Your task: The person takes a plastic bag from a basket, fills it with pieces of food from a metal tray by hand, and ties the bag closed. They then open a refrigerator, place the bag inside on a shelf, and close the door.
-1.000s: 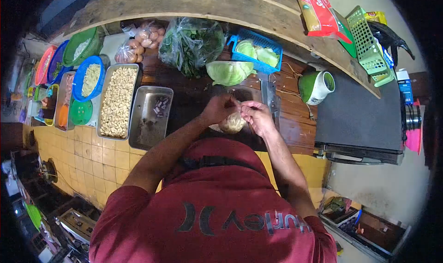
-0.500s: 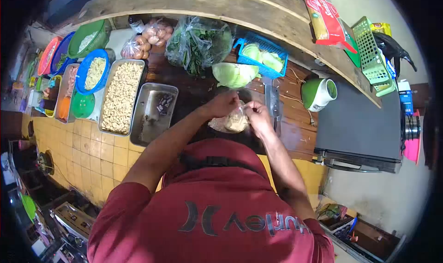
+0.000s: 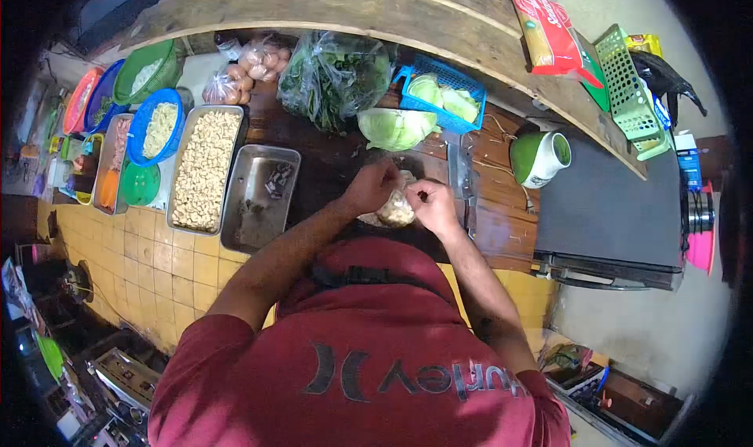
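A small clear plastic bag with pale food pieces in it hangs between my hands, close to my body over the dark wooden table. The fingers of my left hand are closed on the bag's top from the left. From the right, my right hand pinches the same upper part. Just beyond my hands lies a cut cabbage. To the left stands a metal tray with dark scraps in it.
Further left are a tray of pale cubes, a blue bowl and a green basket. A leafy-greens bag and a blue basket line the back. A wooden shelf overhangs them. A green-white container stands right.
The small bag has turned and looks more gathered between my fingers. Both hands have shifted slightly, staying close together at its top.
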`<state>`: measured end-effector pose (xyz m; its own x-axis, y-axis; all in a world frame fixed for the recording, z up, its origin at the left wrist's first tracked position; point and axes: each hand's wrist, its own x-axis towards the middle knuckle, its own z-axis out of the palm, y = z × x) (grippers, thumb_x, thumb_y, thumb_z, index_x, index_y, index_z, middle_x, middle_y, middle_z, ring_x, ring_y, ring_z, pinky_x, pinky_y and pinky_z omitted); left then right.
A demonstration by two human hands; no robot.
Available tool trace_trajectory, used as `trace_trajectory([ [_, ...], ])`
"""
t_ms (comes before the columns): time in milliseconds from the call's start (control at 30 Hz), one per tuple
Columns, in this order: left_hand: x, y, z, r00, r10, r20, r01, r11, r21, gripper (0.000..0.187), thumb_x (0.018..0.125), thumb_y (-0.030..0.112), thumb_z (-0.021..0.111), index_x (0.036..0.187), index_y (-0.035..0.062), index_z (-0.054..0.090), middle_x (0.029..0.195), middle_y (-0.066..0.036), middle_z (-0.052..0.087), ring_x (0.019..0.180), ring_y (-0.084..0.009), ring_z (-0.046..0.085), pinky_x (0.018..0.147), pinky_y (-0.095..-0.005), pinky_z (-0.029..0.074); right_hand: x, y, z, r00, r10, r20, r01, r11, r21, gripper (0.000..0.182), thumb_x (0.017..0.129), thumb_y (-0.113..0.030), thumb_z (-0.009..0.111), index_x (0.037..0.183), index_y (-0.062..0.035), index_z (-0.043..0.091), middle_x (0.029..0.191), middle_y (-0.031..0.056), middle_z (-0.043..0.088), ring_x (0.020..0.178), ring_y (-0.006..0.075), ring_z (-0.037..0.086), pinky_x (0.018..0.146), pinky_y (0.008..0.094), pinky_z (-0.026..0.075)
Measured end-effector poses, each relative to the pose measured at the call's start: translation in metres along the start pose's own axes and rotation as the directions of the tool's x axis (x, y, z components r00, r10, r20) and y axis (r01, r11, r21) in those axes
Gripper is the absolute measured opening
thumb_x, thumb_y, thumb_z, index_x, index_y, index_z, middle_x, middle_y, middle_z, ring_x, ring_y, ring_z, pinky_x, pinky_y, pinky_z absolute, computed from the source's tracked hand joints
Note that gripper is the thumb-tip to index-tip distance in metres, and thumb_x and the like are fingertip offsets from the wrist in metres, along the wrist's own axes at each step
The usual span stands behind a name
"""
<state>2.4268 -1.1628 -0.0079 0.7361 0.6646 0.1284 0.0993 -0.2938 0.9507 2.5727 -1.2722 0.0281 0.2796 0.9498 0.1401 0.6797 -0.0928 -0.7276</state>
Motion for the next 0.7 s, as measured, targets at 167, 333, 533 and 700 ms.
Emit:
trace_trajectory([
  [167, -0.003, 0.003, 0.001, 0.999, -0.047, 0.004, 0.047, 0.998, 0.029, 0.013, 0.08, 0.007, 0.065, 0.088, 0.0009, 0.056, 0.082, -0.016, 0.062, 0.075, -0.0235, 0.063, 0.068, -0.0356, 0.049, 0.009, -0.001, 0.001, 0.998, 0.057, -0.008, -0.057, 0.997, 0.044, 0.014, 0.071, -0.005, 0.071, 0.08, -0.002, 0.061, 0.073, 0.0102, 0.061, 0.067, 0.025, 0.061, 0.06, 0.0342, 0.05],
  [333, -0.01, 0.012, 0.0, 0.999, -0.031, -0.033, 0.029, 0.997, -0.068, 0.016, 0.076, 0.003, 0.067, 0.089, 0.0014, 0.058, 0.085, -0.013, 0.063, 0.08, -0.0233, 0.064, 0.071, -0.0342, 0.05, 0.008, 0.0, 0.009, 0.978, -0.208, -0.028, 0.201, 0.966, -0.166, 0.014, 0.076, -0.005, 0.064, 0.086, -0.0019, 0.055, 0.082, 0.0167, 0.058, 0.077, 0.0351, 0.061, 0.066, 0.0449, 0.05],
  [533, -0.015, 0.001, 0.006, 0.992, 0.098, -0.081, -0.094, 0.995, 0.045, 0.011, 0.078, 0.002, 0.063, 0.089, 0.0008, 0.059, 0.085, -0.018, 0.062, 0.083, -0.036, 0.063, 0.071, -0.0404, 0.049, 0.004, -0.01, 0.017, 0.996, -0.088, 0.014, 0.088, 0.943, -0.321, 0.02, 0.083, -0.016, 0.062, 0.097, -0.0029, 0.055, 0.085, 0.0214, 0.063, 0.076, 0.0406, 0.063, 0.066, 0.0478, 0.051],
  [700, -0.01, 0.011, 0.007, 0.994, 0.094, -0.056, -0.087, 0.989, 0.118, 0.015, 0.078, 0.005, 0.061, 0.093, 0.0021, 0.059, 0.088, -0.017, 0.062, 0.086, -0.0358, 0.062, 0.075, -0.039, 0.05, 0.006, -0.006, 0.011, 0.995, -0.092, -0.029, 0.084, 0.975, -0.206, 0.018, 0.078, -0.012, 0.065, 0.091, -0.0019, 0.057, 0.081, 0.0214, 0.061, 0.075, 0.0409, 0.061, 0.065, 0.045, 0.05],
])
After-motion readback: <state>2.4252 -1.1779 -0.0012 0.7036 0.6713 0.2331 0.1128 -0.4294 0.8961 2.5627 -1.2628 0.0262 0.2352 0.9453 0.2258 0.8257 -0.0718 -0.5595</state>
